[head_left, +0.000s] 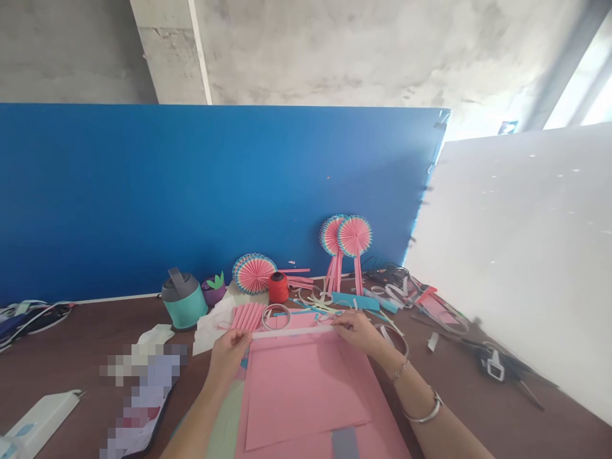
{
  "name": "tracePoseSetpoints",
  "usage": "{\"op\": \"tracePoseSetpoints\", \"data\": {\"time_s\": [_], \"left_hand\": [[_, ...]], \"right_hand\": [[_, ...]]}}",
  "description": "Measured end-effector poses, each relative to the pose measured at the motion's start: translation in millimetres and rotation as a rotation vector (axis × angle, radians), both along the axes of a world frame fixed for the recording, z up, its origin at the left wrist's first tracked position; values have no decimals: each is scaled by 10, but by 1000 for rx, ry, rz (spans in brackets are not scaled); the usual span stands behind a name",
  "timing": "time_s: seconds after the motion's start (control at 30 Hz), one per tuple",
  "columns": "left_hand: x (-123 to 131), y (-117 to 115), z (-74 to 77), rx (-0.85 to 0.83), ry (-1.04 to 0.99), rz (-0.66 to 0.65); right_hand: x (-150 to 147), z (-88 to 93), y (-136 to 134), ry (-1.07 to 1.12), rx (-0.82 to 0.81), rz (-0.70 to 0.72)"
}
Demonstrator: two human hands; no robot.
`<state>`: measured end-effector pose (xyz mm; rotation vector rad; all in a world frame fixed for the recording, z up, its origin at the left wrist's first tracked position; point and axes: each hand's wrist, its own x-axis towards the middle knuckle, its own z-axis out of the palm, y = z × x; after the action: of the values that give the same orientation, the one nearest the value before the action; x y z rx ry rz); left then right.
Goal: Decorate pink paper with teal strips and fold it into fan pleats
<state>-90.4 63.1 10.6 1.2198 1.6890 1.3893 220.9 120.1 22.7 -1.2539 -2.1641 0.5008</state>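
A lidded teal jug (pixel 184 305) hides its contents; the small purple pot (pixel 213 294) beside it holds one green paper leaf (pixel 216 280). Three pleated fans (pixel 253 273) stand against the blue board (pixel 143 191) — two of them on stems — with one red spool (pixel 278 287) between. On the surface (pixel 478 408), just before the person, lies the pink sheet (pixel 306 389); the left hand (pixel 228 352) and right hand (pixel 357 331) each pinch its folded far edge with their fingers.
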Motion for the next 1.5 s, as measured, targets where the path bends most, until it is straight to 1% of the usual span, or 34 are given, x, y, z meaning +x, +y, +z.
{"op": "tracePoseSetpoints", "data": {"time_s": [0.17,0.33,0.5,0.6,0.7,0.8,0.87,1.03,1.1,1.17,1.2,1.23,1.27,1.33,1.4,1.47,1.5], "left_hand": [[-1,4,9,26,-9,-19],[16,-16,55,60,-23,-25],[70,-66,106,93,-11,-6],[123,-125,132,144,45,38],[183,-214,178,252,176,91],[243,-296,231,439,299,111],[280,-331,246,559,362,114],[329,-365,213,724,461,113],[298,-365,217,736,460,123],[227,-355,246,711,428,199],[184,-346,265,703,401,292],[141,-336,283,744,384,355],[106,-326,297,764,386,366],[70,-313,310,781,411,319],[82,-312,306,777,422,253],[118,-321,297,763,420,205],[137,-327,293,755,423,187]], "right_hand": [[-19,18,-4,47,20,-25],[-58,61,-32,135,28,-70],[-103,126,-85,222,49,-89],[-122,135,-93,307,59,-129],[-133,134,-91,435,0,-162],[-145,153,-107,585,-92,-206],[-165,171,-126,651,-122,-234],[-239,152,-127,615,-7,-267],[-211,130,-95,705,-20,-341],[-122,118,-50,841,-59,-465],[-63,116,-25,885,-65,-525],[-4,116,-1,885,-69,-547],[47,116,20,842,-40,-535],[103,107,49,650,53,-496],[81,83,48,463,151,-474],[-3,55,10,414,168,-440],[-58,46,-24,448,120,-392]]}}
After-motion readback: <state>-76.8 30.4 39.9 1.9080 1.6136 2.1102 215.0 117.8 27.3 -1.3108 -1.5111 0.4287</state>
